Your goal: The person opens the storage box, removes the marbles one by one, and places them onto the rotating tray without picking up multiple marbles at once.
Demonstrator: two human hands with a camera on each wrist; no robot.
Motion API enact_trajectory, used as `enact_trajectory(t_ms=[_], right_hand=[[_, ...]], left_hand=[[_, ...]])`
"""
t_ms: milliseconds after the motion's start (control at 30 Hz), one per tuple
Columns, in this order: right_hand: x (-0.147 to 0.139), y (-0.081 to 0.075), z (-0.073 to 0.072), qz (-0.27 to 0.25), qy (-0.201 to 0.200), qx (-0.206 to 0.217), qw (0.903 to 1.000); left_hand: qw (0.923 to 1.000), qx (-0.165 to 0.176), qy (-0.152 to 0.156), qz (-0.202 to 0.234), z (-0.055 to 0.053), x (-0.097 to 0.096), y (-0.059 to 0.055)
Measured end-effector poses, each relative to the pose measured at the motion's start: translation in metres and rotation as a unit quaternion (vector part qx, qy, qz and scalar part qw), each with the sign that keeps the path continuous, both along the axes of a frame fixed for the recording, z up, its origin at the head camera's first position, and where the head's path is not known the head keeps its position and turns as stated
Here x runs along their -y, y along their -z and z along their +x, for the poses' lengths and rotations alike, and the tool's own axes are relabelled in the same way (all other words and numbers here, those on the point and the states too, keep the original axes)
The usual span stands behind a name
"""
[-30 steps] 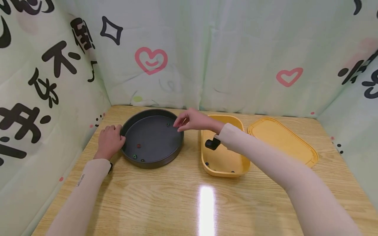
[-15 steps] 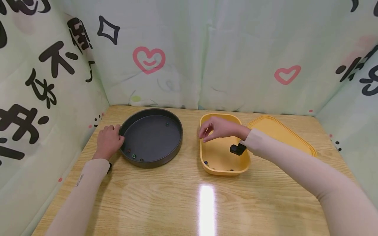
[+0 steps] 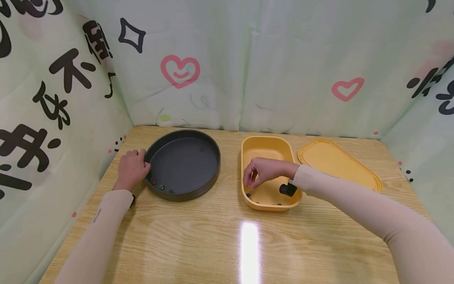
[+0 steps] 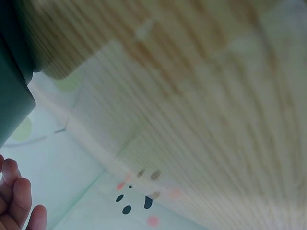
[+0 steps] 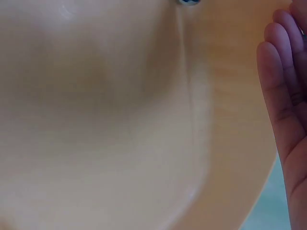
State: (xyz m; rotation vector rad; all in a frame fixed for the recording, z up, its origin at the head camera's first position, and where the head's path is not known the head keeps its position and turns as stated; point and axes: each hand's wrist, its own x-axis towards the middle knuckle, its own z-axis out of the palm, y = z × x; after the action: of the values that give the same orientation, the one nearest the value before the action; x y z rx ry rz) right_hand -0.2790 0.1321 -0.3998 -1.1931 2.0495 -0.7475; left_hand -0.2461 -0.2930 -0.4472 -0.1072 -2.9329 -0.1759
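My left hand [image 3: 131,167] holds the near-left rim of a round dark pan [image 3: 184,161], its thumb at the edge. In the left wrist view the curled fingers [image 4: 20,196] show close by the pan's outer wall [image 4: 14,96]. Several small marbles lie in the pan, among them a red marble [image 3: 154,182] and a green marble [image 3: 161,187]. My right hand [image 3: 266,170] reaches down into a yellow container [image 3: 269,142], fingers bent and thumb apart from them. Just below its fingertips lies a blue marble [image 3: 248,195]; a dark marble [image 3: 279,204] sits at the near wall.
A yellow lid [image 3: 340,163] lies on the wooden table [image 3: 184,236], right of the container. A printed curtain [image 3: 291,79] surrounds the table's back and sides.
My right hand has moved from over the pan's right edge to the right, then down into the container. The red marble has rolled left in the pan. My left hand stays at the rim.
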Motion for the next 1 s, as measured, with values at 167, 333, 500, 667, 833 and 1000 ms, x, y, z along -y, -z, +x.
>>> enact_trajectory(t_ms=[167,333,500,667,833,1000], right_hand=[[-0.003,0.009,0.000,0.001,-0.007,0.016,0.9999],[-0.005,0.019,0.000,-0.009,-0.019,0.017,0.9996],[-0.005,0.026,0.000,-0.007,-0.012,0.019,0.9997],[-0.002,0.030,0.002,0.012,-0.002,0.015,0.9998],[-0.001,0.034,0.001,0.014,-0.004,0.000,0.9999],[-0.002,0.038,0.001,0.003,-0.005,0.002,1.0000]], left_hand=[[1.0000,-0.010,0.001,0.001,0.000,0.001,0.001],[0.9999,-0.014,0.003,0.002,0.000,0.001,0.002],[0.9999,-0.011,0.001,0.005,-0.001,0.002,0.004],[1.0000,-0.009,0.000,0.004,-0.003,0.002,0.005],[1.0000,-0.008,0.000,0.000,-0.004,0.002,0.006],[1.0000,-0.007,-0.003,-0.002,-0.004,0.003,0.006]])
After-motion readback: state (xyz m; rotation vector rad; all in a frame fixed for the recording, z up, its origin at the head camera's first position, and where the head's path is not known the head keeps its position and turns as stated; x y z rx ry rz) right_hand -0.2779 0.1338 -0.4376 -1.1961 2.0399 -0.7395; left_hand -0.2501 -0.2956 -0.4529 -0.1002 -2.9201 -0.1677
